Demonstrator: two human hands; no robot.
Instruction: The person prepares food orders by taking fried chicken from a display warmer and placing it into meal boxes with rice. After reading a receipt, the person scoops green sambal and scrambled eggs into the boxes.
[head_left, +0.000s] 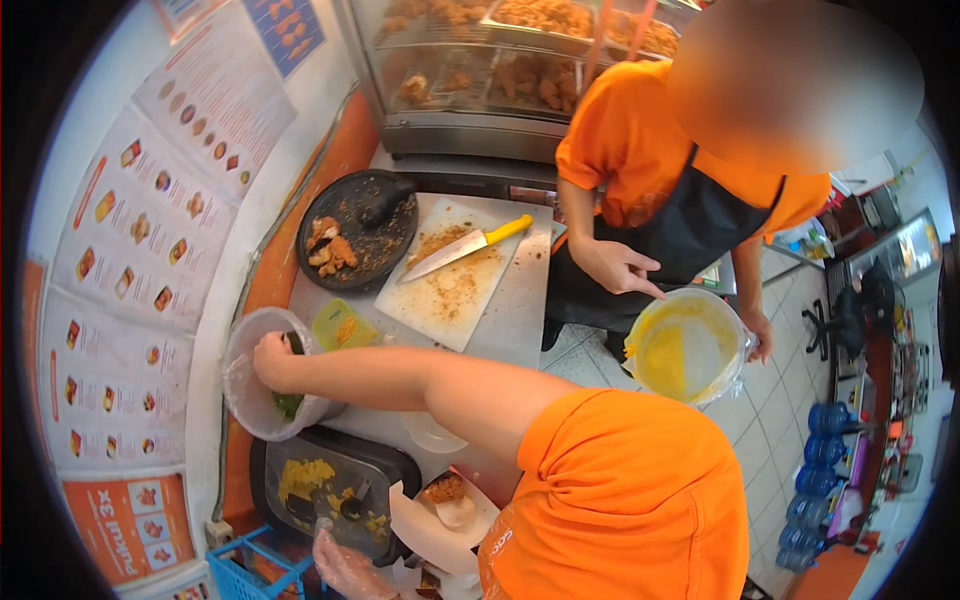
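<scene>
My right hand (276, 361), bare, reaches into a clear plastic tub (244, 401) with green leaves (287, 406); its fingertips are hidden, so its grip is unclear. In a clear plastic glove, my left hand (349, 566) is at the bottom, beside a tray of yellow rice (306, 480) with dark utensils in it; whether it holds anything cannot be told. Right of the tray, an open paper box (427, 525) holds fried chicken (444, 489) and white rice. Above my right forearm are a green container (343, 326) and a yellow-handled knife (465, 247) lying on a white cutting board (450, 300).
A stone mortar (358, 262) with a pestle and fried chicken pieces stands by the wall. A co-worker in an orange shirt (630, 135) stands at the upper right beside a tub with yellow residue (679, 352). A glass food warmer (480, 127) is behind; a blue basket (259, 566) sits lower left.
</scene>
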